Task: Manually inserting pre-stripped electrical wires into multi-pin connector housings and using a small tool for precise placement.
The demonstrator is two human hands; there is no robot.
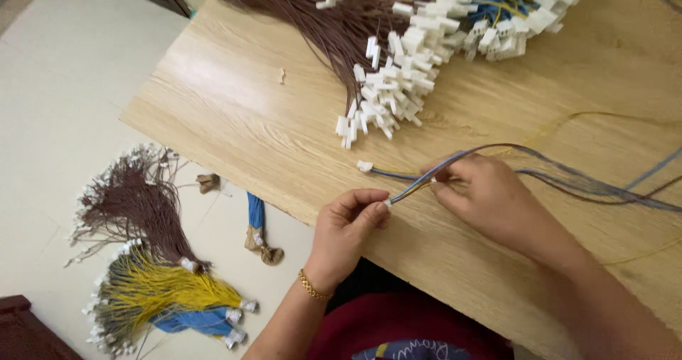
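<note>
Head view, wooden table (234,111), tiled floor (64,97)

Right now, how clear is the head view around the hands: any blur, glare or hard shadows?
Head view: soft, even light, no glare on the wooden table; left hand and right hand slightly soft, thin wires smear toward the right edge; only faint shadows under the white connectors; floor bundles readable.
</note>
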